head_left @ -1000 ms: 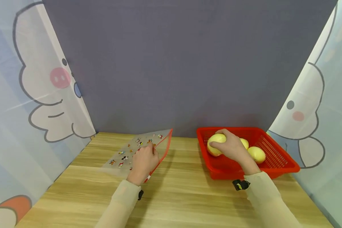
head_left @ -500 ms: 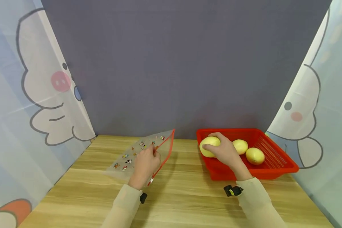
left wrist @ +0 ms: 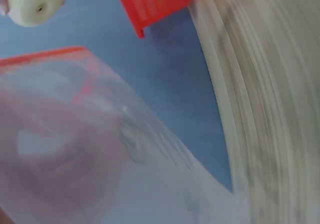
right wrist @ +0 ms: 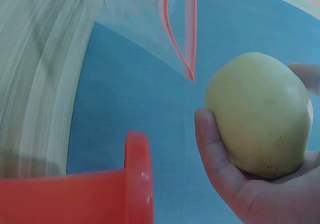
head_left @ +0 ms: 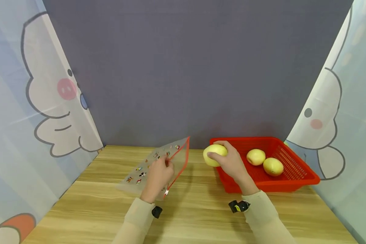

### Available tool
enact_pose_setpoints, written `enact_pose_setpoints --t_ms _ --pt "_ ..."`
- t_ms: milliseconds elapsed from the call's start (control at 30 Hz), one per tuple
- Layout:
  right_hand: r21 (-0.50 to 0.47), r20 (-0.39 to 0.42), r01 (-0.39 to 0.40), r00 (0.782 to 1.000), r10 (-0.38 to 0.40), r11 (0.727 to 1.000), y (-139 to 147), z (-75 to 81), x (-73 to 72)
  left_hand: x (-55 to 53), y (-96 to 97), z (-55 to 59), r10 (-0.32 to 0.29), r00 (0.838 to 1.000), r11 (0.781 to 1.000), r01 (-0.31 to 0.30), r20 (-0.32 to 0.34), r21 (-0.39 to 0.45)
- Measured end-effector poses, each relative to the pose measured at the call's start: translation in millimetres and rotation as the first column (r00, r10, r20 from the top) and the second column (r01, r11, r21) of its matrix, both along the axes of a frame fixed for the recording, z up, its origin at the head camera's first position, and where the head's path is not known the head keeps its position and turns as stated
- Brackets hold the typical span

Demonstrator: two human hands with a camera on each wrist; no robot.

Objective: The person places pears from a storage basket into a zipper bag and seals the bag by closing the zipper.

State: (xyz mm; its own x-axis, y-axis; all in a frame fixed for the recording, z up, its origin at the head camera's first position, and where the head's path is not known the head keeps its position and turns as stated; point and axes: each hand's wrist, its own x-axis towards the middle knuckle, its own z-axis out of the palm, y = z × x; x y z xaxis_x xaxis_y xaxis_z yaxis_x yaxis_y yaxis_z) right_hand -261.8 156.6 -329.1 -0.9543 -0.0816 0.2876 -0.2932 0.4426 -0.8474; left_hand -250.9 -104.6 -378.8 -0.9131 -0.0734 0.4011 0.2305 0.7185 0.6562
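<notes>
In the head view my left hand (head_left: 159,176) pinches the upper side of a clear zip bag (head_left: 144,171) with cartoon prints. The bag's red-edged mouth stands partly apart and faces right, with a white slider at its lower end. My right hand (head_left: 233,162) grips a pale yellow apple (head_left: 214,155) just beyond the left rim of a red plastic basket (head_left: 292,184). Seen from the right wrist, fingers and thumb curl round the apple (right wrist: 257,114), apart from the bag's mouth. The left wrist view shows the apple's dimpled end; bag film blurs the left hand there.
Two more yellow apples (head_left: 256,157) lie inside the basket on the right. The wooden table (head_left: 192,217) meets a grey backdrop (head_left: 183,74) behind, with cartoon-printed curtains (head_left: 64,128) on both sides.
The right hand has lifted the apple from inside the basket and carried it left over the rim, closer to the bag. The left hand, still pinching the bag, has shifted slightly right.
</notes>
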Motion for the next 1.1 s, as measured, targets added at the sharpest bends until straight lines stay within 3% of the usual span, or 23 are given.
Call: enact_pose_setpoints --t_ms 167,333,500,767,867,1000,1100 --pt "-0.027 0.002 -0.026 1.000 0.026 0.999 -3.7 2.3 0.8 -1.7 -1.3 2.1 -0.045 0.997 0.982 0.034 0.058 0.186" --pt "-0.046 -0.002 -0.032 0.999 0.032 0.998 -6.4 4.5 0.7 -0.6 -3.8 4.0 -0.116 0.986 0.931 0.067 0.117 0.359" --pt "-0.067 -0.008 -0.032 0.999 0.032 0.997 -7.6 4.2 0.4 0.1 -5.6 3.7 -0.183 0.969 0.851 0.074 0.163 0.520" --pt "-0.120 -0.028 -0.052 0.998 0.049 0.991 -8.9 9.5 4.2 -3.0 -5.7 4.0 -0.267 0.945 0.734 0.072 0.189 0.675" --pt "-0.144 -0.016 -0.049 0.999 0.047 0.988 -8.4 9.5 6.1 -4.5 -6.0 1.5 -0.302 0.931 0.681 0.059 0.207 0.730" --pt "-0.169 -0.003 -0.040 0.999 0.040 0.985 -5.6 7.9 7.1 -6.7 -6.4 -2.4 -0.385 0.898 0.585 0.061 0.210 0.809" --pt "-0.189 0.003 -0.036 0.999 0.037 0.981 -3.5 8.7 7.4 -8.4 -6.6 -4.4 -0.430 0.880 0.527 0.065 0.201 0.847"
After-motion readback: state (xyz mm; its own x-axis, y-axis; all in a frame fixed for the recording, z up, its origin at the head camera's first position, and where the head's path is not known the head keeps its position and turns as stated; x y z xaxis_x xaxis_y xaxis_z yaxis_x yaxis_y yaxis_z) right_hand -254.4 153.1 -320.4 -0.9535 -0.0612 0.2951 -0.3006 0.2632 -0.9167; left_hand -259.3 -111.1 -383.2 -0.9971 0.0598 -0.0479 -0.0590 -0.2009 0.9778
